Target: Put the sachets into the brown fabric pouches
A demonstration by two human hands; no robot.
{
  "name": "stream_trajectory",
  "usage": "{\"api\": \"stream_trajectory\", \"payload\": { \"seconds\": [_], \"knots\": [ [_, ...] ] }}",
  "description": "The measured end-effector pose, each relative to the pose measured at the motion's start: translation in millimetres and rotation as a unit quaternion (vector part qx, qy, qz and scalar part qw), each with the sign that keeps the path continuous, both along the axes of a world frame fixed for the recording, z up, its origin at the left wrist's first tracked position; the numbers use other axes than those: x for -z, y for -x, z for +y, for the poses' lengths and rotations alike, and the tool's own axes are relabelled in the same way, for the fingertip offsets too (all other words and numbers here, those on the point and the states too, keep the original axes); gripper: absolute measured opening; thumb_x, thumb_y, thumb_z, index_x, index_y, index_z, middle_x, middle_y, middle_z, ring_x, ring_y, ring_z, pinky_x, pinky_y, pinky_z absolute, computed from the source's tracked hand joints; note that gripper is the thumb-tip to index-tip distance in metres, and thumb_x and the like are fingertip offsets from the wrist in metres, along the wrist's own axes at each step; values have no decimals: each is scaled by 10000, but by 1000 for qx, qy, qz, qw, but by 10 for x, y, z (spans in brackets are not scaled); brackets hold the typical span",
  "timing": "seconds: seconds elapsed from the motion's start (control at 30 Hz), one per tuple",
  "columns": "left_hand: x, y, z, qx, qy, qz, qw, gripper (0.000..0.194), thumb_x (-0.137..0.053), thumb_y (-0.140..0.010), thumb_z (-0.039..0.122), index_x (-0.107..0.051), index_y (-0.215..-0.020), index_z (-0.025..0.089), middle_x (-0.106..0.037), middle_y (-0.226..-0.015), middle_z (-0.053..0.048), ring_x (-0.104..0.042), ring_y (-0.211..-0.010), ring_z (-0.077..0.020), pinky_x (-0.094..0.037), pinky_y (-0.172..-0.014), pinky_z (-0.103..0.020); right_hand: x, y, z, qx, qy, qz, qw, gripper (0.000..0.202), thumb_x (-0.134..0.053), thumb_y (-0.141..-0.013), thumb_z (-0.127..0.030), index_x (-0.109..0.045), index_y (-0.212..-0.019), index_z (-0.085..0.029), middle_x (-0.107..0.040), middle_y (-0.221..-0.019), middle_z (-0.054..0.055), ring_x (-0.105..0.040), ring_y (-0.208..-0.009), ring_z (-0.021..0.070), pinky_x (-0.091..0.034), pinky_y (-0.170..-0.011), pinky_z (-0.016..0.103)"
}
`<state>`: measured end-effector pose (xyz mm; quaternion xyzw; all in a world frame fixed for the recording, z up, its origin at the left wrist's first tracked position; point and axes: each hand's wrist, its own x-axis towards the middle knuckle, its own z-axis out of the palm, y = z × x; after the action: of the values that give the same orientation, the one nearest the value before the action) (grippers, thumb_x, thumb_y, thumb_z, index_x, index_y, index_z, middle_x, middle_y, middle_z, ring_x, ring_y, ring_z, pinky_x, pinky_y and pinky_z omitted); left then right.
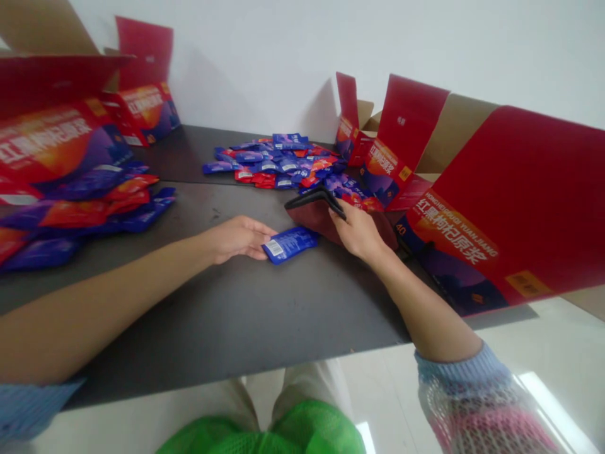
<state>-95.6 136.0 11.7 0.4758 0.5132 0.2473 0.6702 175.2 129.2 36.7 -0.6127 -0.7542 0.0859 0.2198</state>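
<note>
My left hand (239,239) is closed on the barcode end of a blue sachet (293,244), held low above the dark table (227,315). The sachet's far end reaches the near side of a maroon fabric pouch (312,216); whether it touches the pouch I cannot tell. By its black rim, my right hand (358,232) grips that pouch, which is partly hidden behind the hand. Beyond both hands lies a loose heap of blue and red sachets (278,161).
More sachets (94,208) are piled at the left, before a large red carton (51,139) with raised flaps. A smaller red carton (146,107) stands behind it. Along the right are open red cartons (501,214), the nearest overhanging the table edge. A white wall (265,57) closes the back.
</note>
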Motion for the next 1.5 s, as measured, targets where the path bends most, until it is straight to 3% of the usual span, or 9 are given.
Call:
{"api": "stream_trajectory", "payload": {
  "seconds": [0.23, 0.47, 0.53, 0.6, 0.7, 0.87, 1.03, 1.27, 1.5],
  "knots": [
    [-6, -58, -32, -37, -9, 21, 999, 319, -913, -586, 196, -775, -864, 119, -768, -824, -84, -699, -720, -180, -582, -723, -304, 276, 232, -32, -200, 68, -28, 977, 494, -425, -1035, -299, -536, -1510, -219, -485, -1598, 78, -339, -1546, 230, -271, -1282, 492],
    [21, -199, -144, -100, -88, 82, 988, 161, -730, -625, 147, -779, -777, 169, -725, -674, -35, -647, -625, -171, -542, -633, -287, 134, 179, -111, -284, 148, 52, 946, 507, -480, -1025, -386, -551, -1498, -216, -515, -1565, 59, -411, -1510, 277, -293, -1259, 517],
    [15, -194, -137, -91, -75, 76, 990, 195, -696, -605, 117, -783, -769, 176, -721, -646, -31, -648, -614, -176, -540, -627, -290, 110, 158, -112, -326, 143, 62, 932, 477, -472, -1029, -365, -576, -1470, -213, -576, -1527, 38, -497, -1457, 255, -303, -1254, 467],
    [2, -172, -117, -74, -62, 71, 993, 207, -727, -610, 140, -795, -802, 173, -738, -671, -42, -666, -634, -187, -542, -639, -299, 91, 134, -100, -343, 148, 69, 925, 426, -463, -1031, -375, -656, -1372, -205, -699, -1382, 25, -641, -1289, 246, -421, -1168, 421],
    [-13, -129, -84, -52, -54, 64, 995, 284, -833, -621, 239, -805, -889, 151, -764, -756, -70, -688, -679, -194, -546, -656, -302, 56, 91, -66, -338, 173, 88, 921, 400, -469, -1023, -417, -744, -1181, -174, -781, -1130, 18, -718, -1045, 235, -540, -963, 351],
    [-15, -81, -65, -51, -43, 48, 997, 407, -925, -582, 292, -804, -936, 129, -772, -813, -74, -677, -674, -157, -545, -637, -258, -6, 0, 0, -310, 119, 67, 941, 379, -464, -1015, -379, -749, -1146, -166, -776, -1162, 49, -705, -1071, 246, -519, -966, 349],
    [-31, -75, -78, -54, -35, 45, 997, 437, -940, -563, 278, -804, -949, 126, -785, -827, -72, -682, -679, -146, -542, -615, -227, -57, -70, 48, -173, 43, -79, 981, 402, -438, -1032, -398, -757, -1118, -171, -780, -1149, 137, -723, -1068, 312, -529, -923, 393],
    [-18, -63, -62, -48, -34, 43, 997, 385, -922, -599, 262, -814, -944, 130, -782, -818, -79, -685, -687, -156, -555, -645, -245, -49, -54, 67, 18, 19, -154, 988, 466, -382, -1040, -416, -739, -1180, -150, -761, -1148, 223, -724, -1077, 407, -564, -870, 487],
    [-67, -185, -147, -112, -45, 65, 991, 230, -777, -717, 156, -775, -942, 109, -755, -721, -61, -683, -607, -148, -542, -560, -223, 66, 88, -7, -36, -10, -80, 996, 435, -422, -1025, -358, -644, -1373, -220, -771, -1195, 141, -727, -1100, 388, -566, -919, 510]
  ]
}}
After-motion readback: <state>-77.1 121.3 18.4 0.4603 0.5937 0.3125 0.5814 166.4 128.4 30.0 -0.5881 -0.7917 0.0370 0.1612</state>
